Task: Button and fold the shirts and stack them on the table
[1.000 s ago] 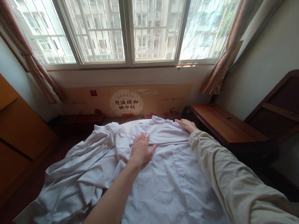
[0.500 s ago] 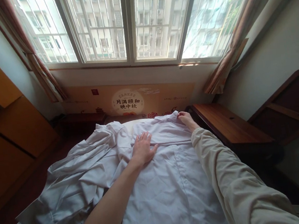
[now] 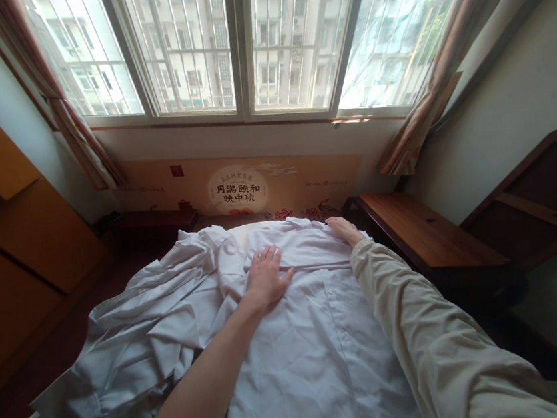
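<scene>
A white button-up shirt (image 3: 310,359) lies spread over a pale support with a rounded far edge (image 3: 240,229). Its button placket runs lengthwise right of the middle, and a folded part (image 3: 308,249) crosses the far end. My left hand (image 3: 266,279) rests flat on the shirt beside that fold, fingers spread. At the far right edge of the fold lies my right hand (image 3: 344,230), fingers stretched out over the cloth; its fingertips are partly hard to see. Loose, crumpled white cloth (image 3: 136,332) hangs down to the left.
A wooden desk (image 3: 427,232) stands close on the right, with a wooden chair back or panel (image 3: 543,199) behind it. To the left are orange-brown cabinets (image 3: 26,244). Ahead, a printed banner (image 3: 324,170) runs below the barred window (image 3: 240,45), between tied curtains (image 3: 76,131).
My right hand has let go of the pinched, lifted cloth edge and come down flat on it, slightly nearer. That edge now lies lower. My left hand has stayed in place.
</scene>
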{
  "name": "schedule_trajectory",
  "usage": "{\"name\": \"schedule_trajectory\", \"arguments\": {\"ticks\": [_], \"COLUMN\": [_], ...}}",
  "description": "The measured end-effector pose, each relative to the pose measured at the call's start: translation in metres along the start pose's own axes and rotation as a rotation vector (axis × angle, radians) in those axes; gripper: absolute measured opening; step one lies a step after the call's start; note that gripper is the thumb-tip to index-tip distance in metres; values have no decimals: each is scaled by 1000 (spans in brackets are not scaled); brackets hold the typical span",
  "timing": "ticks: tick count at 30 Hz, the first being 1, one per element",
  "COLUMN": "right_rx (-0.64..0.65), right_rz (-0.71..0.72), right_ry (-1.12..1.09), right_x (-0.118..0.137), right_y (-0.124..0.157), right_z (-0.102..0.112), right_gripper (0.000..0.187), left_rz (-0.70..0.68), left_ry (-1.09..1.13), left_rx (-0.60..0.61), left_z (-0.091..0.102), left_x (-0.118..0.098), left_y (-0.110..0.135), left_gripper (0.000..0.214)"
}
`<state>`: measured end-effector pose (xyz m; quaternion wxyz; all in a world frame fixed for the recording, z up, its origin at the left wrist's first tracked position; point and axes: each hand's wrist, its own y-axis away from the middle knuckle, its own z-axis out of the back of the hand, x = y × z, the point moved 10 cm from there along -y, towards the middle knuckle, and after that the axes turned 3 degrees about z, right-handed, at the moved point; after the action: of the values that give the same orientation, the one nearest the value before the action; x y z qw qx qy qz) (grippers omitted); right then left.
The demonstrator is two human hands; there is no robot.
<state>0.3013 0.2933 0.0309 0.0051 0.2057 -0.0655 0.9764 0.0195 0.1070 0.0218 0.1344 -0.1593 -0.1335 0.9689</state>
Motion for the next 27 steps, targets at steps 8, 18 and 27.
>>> {"name": "schedule_trajectory", "arguments": {"ticks": [8,18,27], "right_rx": [200,149,167], "right_rz": [298,304,337], "right_ry": [50,221,263], "right_x": [51,44,9], "right_y": [22,68,162], "right_z": [-29,-5,-10], "right_gripper": [57,74,74], "left_rz": [1,22,113], "left_ry": [-4,-3,90], "left_rx": [-8,61,-55], "left_z": [-2,-8,11], "left_x": [1,3,12], "left_y": [0,0,-3], "left_gripper": [66,76,45]}}
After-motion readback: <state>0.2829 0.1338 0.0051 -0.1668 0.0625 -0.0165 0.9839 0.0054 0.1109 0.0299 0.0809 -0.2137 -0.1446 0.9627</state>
